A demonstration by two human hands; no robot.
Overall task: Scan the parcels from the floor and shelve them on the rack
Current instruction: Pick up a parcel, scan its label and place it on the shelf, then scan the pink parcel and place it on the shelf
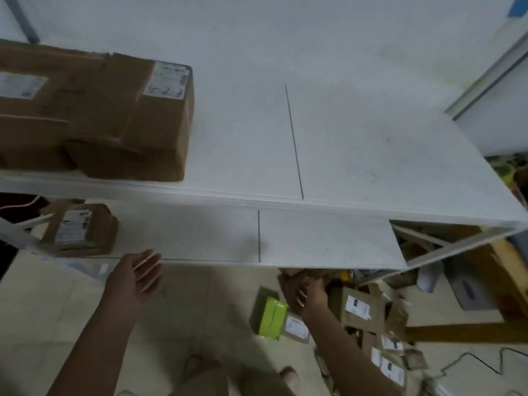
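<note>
While the right hand (307, 294) reaches down into the pile of parcels (363, 318) on the floor just below the front edge of the rack (328, 204), its fingers curl over a brown cardboard parcel (288, 277), but I cannot tell whether they have closed on it or only rest against it. The left hand (137, 274) hangs open and empty, palm up, just in front of the rack's lower shelf, holding nothing; no scanner shows in either hand.

The main risk, as I judge it, is a weak one-handed grab: the parcels lie heaped and overlapping beneath the rack, so lifting one could drag its neighbours, including the green packet (270, 315) just beside the hand, or let it slip back. Rising too close under the lower shelf could also knock the parcel or the knuckles against its edge. A label facing down would spoil the scan.

On the rack, stacked boxes (114, 115) crowd the upper shelf's left end, and one box (83, 230) sits at the left of the lower shelf; pushing a new parcel against them carelessly could topple them.
</note>
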